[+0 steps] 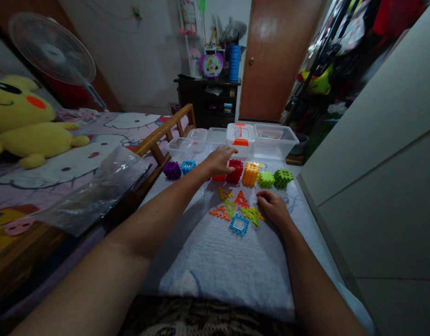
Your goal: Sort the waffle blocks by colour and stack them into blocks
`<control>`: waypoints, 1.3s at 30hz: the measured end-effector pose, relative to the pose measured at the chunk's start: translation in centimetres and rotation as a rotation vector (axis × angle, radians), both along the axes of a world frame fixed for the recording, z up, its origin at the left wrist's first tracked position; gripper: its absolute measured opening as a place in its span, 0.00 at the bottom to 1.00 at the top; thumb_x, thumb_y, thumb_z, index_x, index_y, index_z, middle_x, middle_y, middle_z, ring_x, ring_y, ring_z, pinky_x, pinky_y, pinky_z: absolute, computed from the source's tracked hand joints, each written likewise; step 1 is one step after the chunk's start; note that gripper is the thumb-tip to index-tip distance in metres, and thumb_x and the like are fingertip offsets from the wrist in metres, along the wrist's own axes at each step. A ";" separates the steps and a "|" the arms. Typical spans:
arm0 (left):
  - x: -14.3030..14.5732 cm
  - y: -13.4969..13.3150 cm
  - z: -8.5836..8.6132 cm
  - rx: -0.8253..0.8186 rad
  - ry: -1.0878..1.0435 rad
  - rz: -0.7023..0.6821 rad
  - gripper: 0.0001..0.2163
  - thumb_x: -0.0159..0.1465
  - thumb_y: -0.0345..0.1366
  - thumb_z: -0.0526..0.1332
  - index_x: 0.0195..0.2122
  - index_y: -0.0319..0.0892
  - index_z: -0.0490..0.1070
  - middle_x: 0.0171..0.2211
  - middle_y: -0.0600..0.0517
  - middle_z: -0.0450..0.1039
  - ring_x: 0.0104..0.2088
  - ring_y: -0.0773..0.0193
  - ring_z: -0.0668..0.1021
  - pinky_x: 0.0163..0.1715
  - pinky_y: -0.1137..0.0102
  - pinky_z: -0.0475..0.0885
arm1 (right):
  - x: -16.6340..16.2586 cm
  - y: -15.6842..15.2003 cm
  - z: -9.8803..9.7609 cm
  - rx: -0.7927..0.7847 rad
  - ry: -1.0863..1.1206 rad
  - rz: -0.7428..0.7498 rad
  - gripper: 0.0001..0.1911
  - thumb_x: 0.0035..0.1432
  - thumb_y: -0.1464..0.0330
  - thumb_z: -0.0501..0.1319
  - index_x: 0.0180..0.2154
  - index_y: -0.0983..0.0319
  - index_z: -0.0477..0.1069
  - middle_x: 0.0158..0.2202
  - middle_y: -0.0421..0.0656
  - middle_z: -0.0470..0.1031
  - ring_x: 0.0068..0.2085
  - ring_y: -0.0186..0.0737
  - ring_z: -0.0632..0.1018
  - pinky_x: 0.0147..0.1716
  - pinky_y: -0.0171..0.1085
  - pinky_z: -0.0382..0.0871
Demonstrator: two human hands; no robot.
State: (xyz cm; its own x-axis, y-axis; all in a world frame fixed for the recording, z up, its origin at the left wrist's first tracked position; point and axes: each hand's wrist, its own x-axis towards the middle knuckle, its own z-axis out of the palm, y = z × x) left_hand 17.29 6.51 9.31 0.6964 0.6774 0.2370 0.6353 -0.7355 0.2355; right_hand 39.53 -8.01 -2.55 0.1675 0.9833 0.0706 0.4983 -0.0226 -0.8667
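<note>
My left hand (219,161) reaches over the row of stacked plastic pieces, its thumb and fingers apart. The thumb is at the dark red stack (236,171); contact cannot be made out. Partly hidden beneath this hand is an orange-red stack (219,178). My right hand (273,207) rests on the cloth with curled fingers, nothing visible in them. Beside it lie yellow-green pieces (252,214), an orange-red triangle (241,199), another orange triangle (220,213), a yellow-orange triangle (225,193), a green triangle (230,207) and a blue square window piece (239,225).
Purple (172,170) and blue (188,167) stacks stand left; yellow-orange (251,174), light green (266,179) and dark green (283,178) stacks stand right. Clear plastic bins (275,142) and an orange-latched box (240,134) line the back. A wooden bed rail (162,129) borders the left.
</note>
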 end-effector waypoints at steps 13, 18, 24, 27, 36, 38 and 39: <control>-1.9 -14.3 -6.7 -0.154 0.166 -0.380 0.17 0.60 0.38 0.66 0.50 0.42 0.71 0.50 0.45 0.74 0.52 0.53 0.73 0.54 0.61 0.68 | -0.2 -0.1 0.3 0.031 -0.041 -0.005 0.13 0.50 0.61 0.56 0.33 0.61 0.74 0.27 0.42 0.76 0.28 0.40 0.74 0.30 0.38 0.67; -1.7 -15.2 -7.7 -0.082 0.170 -0.318 0.08 0.66 0.37 0.61 0.45 0.43 0.73 0.47 0.45 0.76 0.48 0.54 0.74 0.49 0.60 0.71 | -0.1 0.0 0.0 0.034 -0.062 -0.007 0.13 0.52 0.61 0.56 0.33 0.60 0.75 0.27 0.41 0.77 0.28 0.39 0.74 0.31 0.37 0.68; -3.1 -16.6 -7.6 -0.015 0.106 -0.273 0.11 0.71 0.31 0.51 0.45 0.43 0.74 0.41 0.46 0.78 0.43 0.58 0.77 0.47 0.61 0.72 | 0.1 0.2 -0.1 0.023 -0.071 0.003 0.13 0.51 0.61 0.57 0.34 0.60 0.75 0.28 0.42 0.77 0.29 0.40 0.75 0.32 0.38 0.68; -5.0 -16.7 -7.2 -0.099 0.021 -0.181 0.12 0.71 0.31 0.51 0.47 0.44 0.73 0.43 0.47 0.79 0.45 0.58 0.78 0.49 0.61 0.73 | 0.1 0.2 0.1 0.007 -0.072 0.008 0.13 0.51 0.61 0.57 0.34 0.61 0.75 0.28 0.42 0.77 0.29 0.40 0.75 0.30 0.37 0.68; -8.3 -16.5 -7.1 -0.252 0.196 0.089 0.11 0.67 0.33 0.56 0.50 0.43 0.72 0.48 0.43 0.75 0.45 0.54 0.77 0.46 0.60 0.73 | 0.0 0.0 0.2 0.012 -0.055 0.004 0.12 0.51 0.62 0.58 0.35 0.60 0.76 0.25 0.41 0.76 0.29 0.41 0.75 0.29 0.37 0.68; -8.6 -16.7 -6.9 -0.189 0.231 0.128 0.13 0.66 0.38 0.59 0.51 0.43 0.71 0.49 0.43 0.73 0.46 0.51 0.75 0.48 0.58 0.72 | 0.0 0.0 0.2 0.007 -0.050 0.008 0.12 0.51 0.62 0.58 0.35 0.60 0.76 0.25 0.41 0.76 0.28 0.40 0.75 0.28 0.37 0.67; -8.7 -16.7 -6.7 -0.181 0.228 0.119 0.16 0.65 0.41 0.61 0.52 0.44 0.70 0.50 0.43 0.73 0.47 0.51 0.74 0.49 0.57 0.71 | 0.0 0.0 0.2 0.002 -0.047 0.010 0.13 0.52 0.62 0.57 0.35 0.60 0.76 0.25 0.41 0.76 0.28 0.40 0.75 0.28 0.37 0.67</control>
